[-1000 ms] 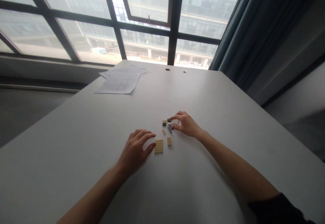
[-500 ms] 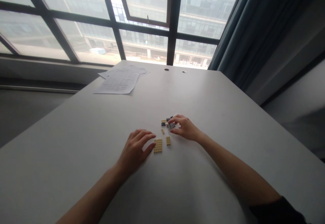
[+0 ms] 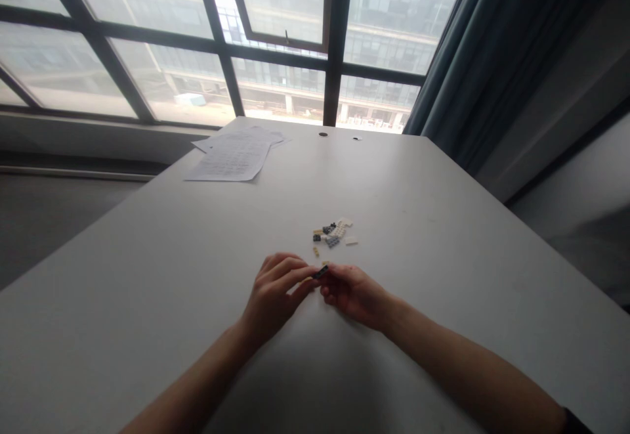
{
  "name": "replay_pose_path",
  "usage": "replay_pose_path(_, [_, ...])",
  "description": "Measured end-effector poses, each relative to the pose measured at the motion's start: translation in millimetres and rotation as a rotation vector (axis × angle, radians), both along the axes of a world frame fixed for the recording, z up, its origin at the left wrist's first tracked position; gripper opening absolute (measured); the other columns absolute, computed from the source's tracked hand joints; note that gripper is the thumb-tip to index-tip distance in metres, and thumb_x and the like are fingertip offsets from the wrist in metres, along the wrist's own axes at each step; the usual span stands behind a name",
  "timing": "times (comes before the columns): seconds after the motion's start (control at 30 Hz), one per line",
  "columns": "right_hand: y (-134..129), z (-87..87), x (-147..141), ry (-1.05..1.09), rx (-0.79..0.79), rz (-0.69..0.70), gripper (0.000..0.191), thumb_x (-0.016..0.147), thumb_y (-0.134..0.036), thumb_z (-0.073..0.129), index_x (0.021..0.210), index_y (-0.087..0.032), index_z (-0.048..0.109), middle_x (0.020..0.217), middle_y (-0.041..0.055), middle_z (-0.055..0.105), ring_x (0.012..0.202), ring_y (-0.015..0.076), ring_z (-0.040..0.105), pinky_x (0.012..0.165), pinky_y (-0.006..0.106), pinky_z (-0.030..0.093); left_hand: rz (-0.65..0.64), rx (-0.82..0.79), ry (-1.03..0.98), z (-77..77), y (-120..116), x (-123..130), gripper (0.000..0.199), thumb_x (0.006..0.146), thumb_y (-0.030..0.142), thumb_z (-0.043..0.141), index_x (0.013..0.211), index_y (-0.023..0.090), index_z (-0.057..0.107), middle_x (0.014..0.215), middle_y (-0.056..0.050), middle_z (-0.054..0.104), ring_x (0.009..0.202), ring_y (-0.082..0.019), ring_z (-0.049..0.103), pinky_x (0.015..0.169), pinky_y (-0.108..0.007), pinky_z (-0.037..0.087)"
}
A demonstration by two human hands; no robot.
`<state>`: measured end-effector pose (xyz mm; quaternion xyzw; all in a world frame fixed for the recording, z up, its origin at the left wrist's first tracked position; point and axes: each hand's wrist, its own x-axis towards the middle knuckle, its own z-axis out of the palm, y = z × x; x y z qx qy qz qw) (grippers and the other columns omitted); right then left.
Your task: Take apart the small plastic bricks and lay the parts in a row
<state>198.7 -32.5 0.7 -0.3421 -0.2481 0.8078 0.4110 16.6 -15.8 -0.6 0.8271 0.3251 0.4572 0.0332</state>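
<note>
My right hand (image 3: 350, 289) pinches a small dark brick (image 3: 320, 272) between thumb and fingertips. The fingertips of my left hand (image 3: 280, 286) close on the other end of the same brick, just above the table. Beneath and between my hands, the tan plates are mostly hidden; a bit of one tan piece (image 3: 325, 263) shows. Just beyond lie a small tan piece (image 3: 315, 251), a grey plate (image 3: 333, 241), a dark piece (image 3: 316, 238), a white studded plate (image 3: 339, 229) and a flat white piece (image 3: 351, 241).
The white table (image 3: 394, 191) stretches toward a large window. Printed sheets of paper (image 3: 231, 158) lie at its far left. Two round holes are near the far edge. A dark curtain (image 3: 457, 66) hangs at the right.
My right hand has come back from the loose pieces toward me with the dark brick. My left hand has shifted slightly right and closed on it.
</note>
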Motion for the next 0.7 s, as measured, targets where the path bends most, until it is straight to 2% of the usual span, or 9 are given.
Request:
replay_pose_path(0.1, [0,3.3,3,-0.066,0.087,-0.008,0.024,0.067,-0.033,0.074,0.082,-0.014,0.071,0.078,0.0038,0.068,0.059,0.0084,0.053,0.06,0.022,0.042,-0.011,0.008,0.018,-1.2,1,-1,0.013,0.083,0.024,0.064,0.096,0.026,0.067,0.082,-0.001,0.068,0.083,-0.016,0.06,0.079,-0.032,0.048])
replay_pose_path(0.2, [5,7.3,17,-0.273,0.291,-0.042,0.028,0.064,-0.027,0.076,0.089,-0.016,0.071,0.081,0.0025,0.068,0.067,0.011,0.056,0.069,0.025,0.044,-0.002,0.001,0.097,-4.9,1,-2,0.015,0.083,0.023,0.063,0.098,0.024,0.065,0.09,-0.003,0.068,0.089,-0.018,0.059,0.082,-0.034,0.046])
replay_pose_path(0.33, [20,6.7,42,-0.85,0.671,-0.126,0.031,0.064,-0.025,0.074,0.094,-0.019,0.069,0.086,0.0019,0.067,0.072,0.014,0.056,0.07,0.029,0.045,-0.007,-0.026,0.297,-10.7,3,-2,0.024,0.085,0.028,0.061,0.109,0.022,0.062,0.105,-0.006,0.067,0.104,-0.022,0.056,0.09,-0.039,0.042])
replay_pose_path(0.43, [27,-0.6,50,-1.162,0.885,-0.081,0.036,0.065,-0.019,0.072,0.1,-0.02,0.067,0.09,0.0018,0.067,0.075,0.0147,0.055,0.07,0.029,0.044,-0.044,-0.047,0.432,-13.6,3,-2,0.035,0.086,0.032,0.059,0.119,0.021,0.057,0.118,-0.008,0.064,0.116,-0.026,0.051,0.097,-0.043,0.037])
replay_pose_path(0.53, [27,-8.1,47,-1.254,0.972,-0.006,0.036,0.066,-0.016,0.071,0.102,-0.02,0.066,0.093,0.003,0.067,0.08,0.0157,0.056,0.074,0.029,0.045,-0.074,-0.052,0.517,-15.1,3,-2,0.038,0.088,0.035,0.056,0.124,0.022,0.055,0.125,-0.008,0.06,0.123,-0.028,0.046,0.102,-0.046,0.032])
replay_pose_path(0.7, [26,-13.1,38,-1.308,1.069,0.011,0.028,0.07,-0.017,0.071,0.097,-0.02,0.067,0.092,0.0037,0.066,0.085,0.0169,0.055,0.08,0.029,0.044,-0.089,-0.07,0.566,-15.5,3,-3,0.039,0.09,0.037,0.052,0.125,0.022,0.054,0.127,-0.008,0.059,0.122,-0.027,0.046,0.104,-0.046,0.03])
